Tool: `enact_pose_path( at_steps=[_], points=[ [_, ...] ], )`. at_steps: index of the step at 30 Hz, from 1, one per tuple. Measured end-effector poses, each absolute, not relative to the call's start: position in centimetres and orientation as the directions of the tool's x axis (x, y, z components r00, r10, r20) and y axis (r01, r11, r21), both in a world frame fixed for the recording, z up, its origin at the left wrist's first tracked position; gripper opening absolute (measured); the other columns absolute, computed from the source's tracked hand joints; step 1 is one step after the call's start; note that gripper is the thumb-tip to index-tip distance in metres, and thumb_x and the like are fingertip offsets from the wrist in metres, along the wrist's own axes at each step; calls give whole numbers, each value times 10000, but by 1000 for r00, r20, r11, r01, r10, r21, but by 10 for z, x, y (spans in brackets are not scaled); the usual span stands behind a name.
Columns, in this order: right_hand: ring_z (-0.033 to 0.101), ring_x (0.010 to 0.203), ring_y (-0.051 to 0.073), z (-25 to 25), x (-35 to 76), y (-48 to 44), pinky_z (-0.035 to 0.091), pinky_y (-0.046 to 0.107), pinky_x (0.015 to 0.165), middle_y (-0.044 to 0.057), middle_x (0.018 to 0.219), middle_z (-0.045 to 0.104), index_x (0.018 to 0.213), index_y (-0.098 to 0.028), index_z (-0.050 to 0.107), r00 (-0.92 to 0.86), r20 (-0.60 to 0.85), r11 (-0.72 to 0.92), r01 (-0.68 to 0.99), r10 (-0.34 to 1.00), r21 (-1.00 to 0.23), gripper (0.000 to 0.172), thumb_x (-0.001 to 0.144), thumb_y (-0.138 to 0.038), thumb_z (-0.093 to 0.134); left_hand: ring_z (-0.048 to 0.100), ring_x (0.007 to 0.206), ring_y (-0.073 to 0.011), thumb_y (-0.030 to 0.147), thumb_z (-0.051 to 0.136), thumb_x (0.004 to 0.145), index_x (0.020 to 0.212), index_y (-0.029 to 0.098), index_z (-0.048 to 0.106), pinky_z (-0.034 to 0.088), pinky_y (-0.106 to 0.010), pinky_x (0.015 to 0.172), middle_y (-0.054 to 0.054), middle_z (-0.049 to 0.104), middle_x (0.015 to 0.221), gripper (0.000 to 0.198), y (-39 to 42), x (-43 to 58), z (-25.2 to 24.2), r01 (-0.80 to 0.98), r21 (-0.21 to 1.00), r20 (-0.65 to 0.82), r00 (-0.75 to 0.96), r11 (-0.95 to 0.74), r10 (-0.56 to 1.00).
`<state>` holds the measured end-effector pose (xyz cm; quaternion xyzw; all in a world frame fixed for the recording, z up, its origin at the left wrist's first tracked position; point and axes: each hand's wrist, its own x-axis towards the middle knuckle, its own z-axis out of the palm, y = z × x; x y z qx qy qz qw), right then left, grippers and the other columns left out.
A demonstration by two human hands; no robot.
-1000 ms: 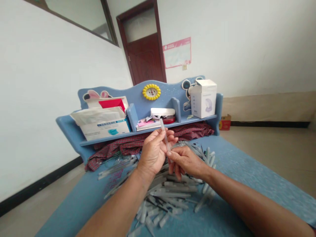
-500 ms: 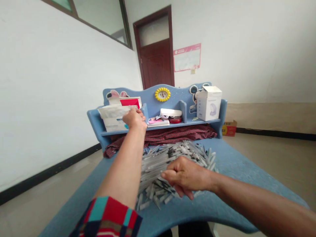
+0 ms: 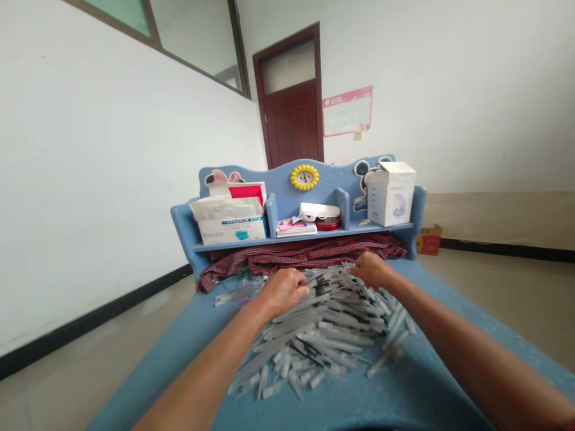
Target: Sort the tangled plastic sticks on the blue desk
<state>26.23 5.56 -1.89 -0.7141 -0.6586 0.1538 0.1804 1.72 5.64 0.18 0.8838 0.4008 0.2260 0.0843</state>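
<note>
A broad heap of translucent pen barrels and caps (image 3: 314, 326), some with dark parts, lies on the blue desk (image 3: 278, 413). My left hand (image 3: 284, 291) is over the heap's left side, its fingers curled and partly hidden. At the far right edge of the heap is my right hand (image 3: 371, 270), closed with fingertips down among the pens. What either hand holds, if anything, cannot be made out. Left of the heap lies a bundle of clear thin pieces (image 3: 238, 291), partly in plastic.
Behind the heap, a red checked cloth (image 3: 305, 254) lies bunched under the blue shelf (image 3: 350, 230). On the shelf stand a white mask box (image 3: 231, 224), papers (image 3: 294, 229), a red round tin (image 3: 327, 224) and a white carton (image 3: 390, 194). A yellow clock (image 3: 304, 178) is above.
My left hand has come down from the mask box on the shelf to the heap. My right hand has moved from the heap's near side to its far right edge.
</note>
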Motion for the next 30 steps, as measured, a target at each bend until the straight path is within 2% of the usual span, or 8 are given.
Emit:
enact_pose_path(
  at_steps=[4, 8, 16, 19, 23, 25, 28, 30],
  points=[
    [520, 323, 117, -27, 262, 60, 369, 208, 402, 69, 434, 602, 540, -132, 618, 102, -15, -98, 888, 995, -449, 406, 757, -458, 509, 549, 678, -148, 323, 568, 699, 741, 177, 661, 355, -219, 603, -17, 620, 736, 177, 61, 5, 10, 718, 280, 328, 553, -638, 766],
    [500, 298, 109, -34, 266, 61, 336, 212, 370, 69, 456, 613, 567, -142, 612, 99, 2, -86, 874, 995, -478, 495, 799, -531, 414, 571, 700, -149, 329, 451, 785, 798, 177, 645, 374, -219, 616, -20, 639, 759, 247, 80, -28, 23, 815, 249, 346, 430, -523, 834],
    [480, 304, 109, -52, 275, 62, 329, 224, 374, 20, 437, 566, 562, -168, 565, 151, 174, -26, 822, 973, -569, 451, 800, -509, 388, 585, 698, -165, 135, 565, 702, 610, 176, 603, 368, -243, 601, -24, 629, 660, 108, 118, -94, -11, 967, 49, 187, 238, -251, 953],
    [476, 302, 107, -55, 275, 58, 326, 220, 370, 5, 436, 554, 551, -177, 525, 162, 205, -4, 794, 965, -607, 430, 796, -502, 386, 589, 763, -164, 190, 590, 755, 706, 158, 612, 428, -281, 672, -28, 628, 751, 63, 118, -96, -25, 973, -25, 78, 229, -228, 970],
    [465, 299, 99, -58, 274, 56, 323, 215, 377, -3, 429, 541, 541, -180, 489, 170, 229, 16, 769, 958, -640, 404, 801, -472, 387, 575, 900, -176, 309, 527, 837, 1012, 151, 566, 476, -366, 769, -55, 589, 1010, 238, 116, -89, -31, 971, -100, 0, 218, -217, 976],
    [463, 310, 96, -58, 273, 55, 319, 213, 384, -5, 428, 538, 542, -179, 492, 170, 246, 29, 765, 954, -643, 388, 800, -453, 397, 568, 935, -188, 306, 520, 842, 1076, 162, 541, 480, -375, 780, -68, 568, 1073, 275, 115, -86, -31, 969, -118, -11, 217, -217, 976],
    [452, 318, 91, -56, 271, 54, 320, 211, 397, -10, 417, 525, 536, -178, 492, 156, 287, 68, 767, 945, -638, 377, 800, -434, 407, 566, 922, -182, 308, 515, 845, 1058, 157, 547, 476, -376, 780, -64, 571, 1059, 264, 114, -86, -29, 967, -118, -3, 228, -227, 974],
    [438, 318, 86, -54, 268, 52, 320, 210, 401, -13, 411, 517, 532, -177, 491, 152, 329, 100, 765, 932, -637, 378, 801, -429, 411, 570, 879, -183, 247, 522, 833, 924, 142, 589, 455, -348, 761, -70, 599, 960, 155, 112, -87, -24, 966, -102, 18, 242, -239, 970]
  ],
)
